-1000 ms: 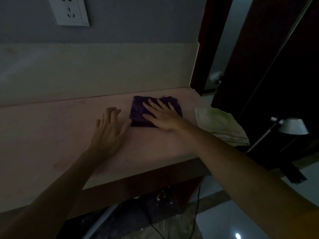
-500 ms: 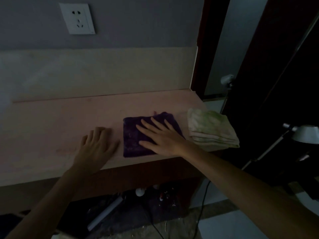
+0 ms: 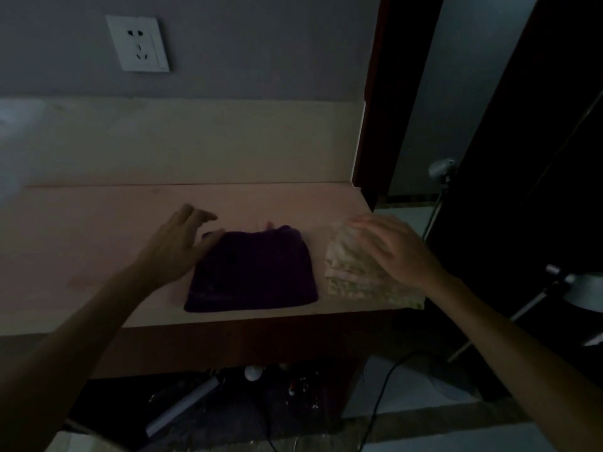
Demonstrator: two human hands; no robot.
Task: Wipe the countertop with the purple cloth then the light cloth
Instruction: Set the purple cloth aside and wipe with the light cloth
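The right hand [image 3: 396,247] has left the purple cloth [image 3: 253,272] and now rests flat on the light cloth [image 3: 355,272]; the left hand [image 3: 177,247] hovers open, holding nothing. The second wipe looks due.

Two bare forearms, no sleeves, no rings

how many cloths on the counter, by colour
purple cloth: 1
light cloth: 1
total: 2
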